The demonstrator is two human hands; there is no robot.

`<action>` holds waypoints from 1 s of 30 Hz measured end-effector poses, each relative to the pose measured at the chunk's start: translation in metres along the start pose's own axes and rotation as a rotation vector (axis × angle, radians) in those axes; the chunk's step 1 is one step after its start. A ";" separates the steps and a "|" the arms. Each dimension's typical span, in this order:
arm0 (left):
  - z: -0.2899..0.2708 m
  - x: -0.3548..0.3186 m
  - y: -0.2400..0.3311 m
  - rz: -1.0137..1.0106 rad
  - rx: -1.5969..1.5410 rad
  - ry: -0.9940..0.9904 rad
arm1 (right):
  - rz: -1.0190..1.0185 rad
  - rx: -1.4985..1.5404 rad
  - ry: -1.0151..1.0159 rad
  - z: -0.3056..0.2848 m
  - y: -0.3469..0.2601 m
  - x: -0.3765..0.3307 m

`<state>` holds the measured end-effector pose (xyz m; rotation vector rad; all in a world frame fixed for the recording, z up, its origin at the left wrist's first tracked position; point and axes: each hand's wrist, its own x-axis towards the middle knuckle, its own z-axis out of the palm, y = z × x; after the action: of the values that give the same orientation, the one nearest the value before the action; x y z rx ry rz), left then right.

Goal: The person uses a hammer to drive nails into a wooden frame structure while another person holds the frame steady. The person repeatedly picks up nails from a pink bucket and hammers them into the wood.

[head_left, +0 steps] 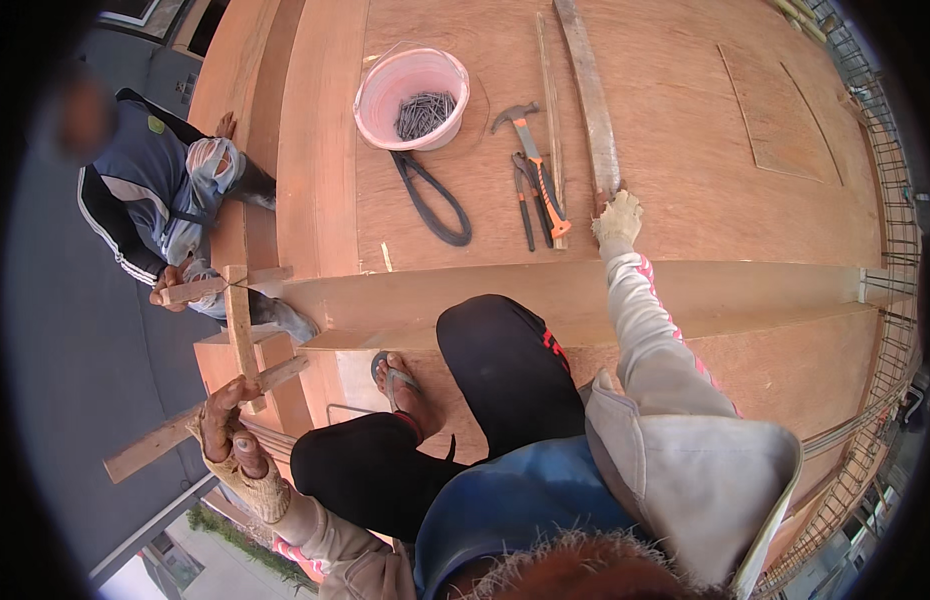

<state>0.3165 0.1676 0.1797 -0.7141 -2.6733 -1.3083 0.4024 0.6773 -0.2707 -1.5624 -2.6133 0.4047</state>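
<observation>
My right hand, in a worn pale glove, is closed at the near end of a long wooden batten lying on the plywood. Just left of it lie a claw hammer with an orange and black handle, a pair of pincers and a thin wooden strip. My left hand is raised at the lower left, its glove leaving the fingers bare. Its fingers are stretched with the thumb apart, against the crossing of an upright wooden stick and a lower wooden piece.
A pink bucket of nails stands on the plywood deck, beside a black strap loop. A co-worker sits at the left edge, one hand at the stick frame's upper crosspiece. Steel rebar mesh lines the right edge.
</observation>
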 end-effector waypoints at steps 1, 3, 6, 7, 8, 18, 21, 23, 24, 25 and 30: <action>0.018 0.000 0.016 -0.079 0.075 -0.071 | 0.028 0.026 0.016 -0.008 -0.009 -0.001; 0.050 0.000 0.030 -0.058 0.172 -0.203 | 0.045 0.010 0.053 -0.010 -0.009 0.001; 0.069 -0.013 0.012 -0.200 0.031 -0.233 | -0.012 0.049 0.072 -0.007 -0.007 0.005; 0.073 -0.006 0.024 -0.212 0.046 -0.215 | 0.033 0.062 0.030 -0.004 -0.014 -0.002; 0.061 -0.002 0.026 -0.117 0.231 -0.244 | 0.105 0.106 -0.111 -0.015 -0.024 -0.010; -0.074 -0.015 -0.081 -0.462 0.011 0.478 | 0.028 0.047 0.012 0.018 0.006 0.009; -0.089 0.011 -0.155 -0.600 -0.023 0.618 | -0.005 0.124 0.033 -0.003 0.001 -0.003; -0.101 0.032 -0.212 -0.667 0.106 0.623 | -0.038 0.097 0.015 -0.001 0.003 -0.005; -0.104 0.041 -0.240 -0.677 0.175 0.602 | -0.060 0.080 0.017 0.002 0.006 -0.002; -0.099 0.054 -0.255 -0.596 0.318 0.650 | -0.077 0.064 0.031 0.005 0.009 0.005; -0.107 0.103 -0.293 -0.592 0.644 0.381 | -0.251 -0.040 0.050 0.003 0.009 0.005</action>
<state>0.0822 -0.0306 0.0618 0.3813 -2.7830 -0.4698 0.4071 0.6847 -0.2759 -1.2143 -2.7461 0.2923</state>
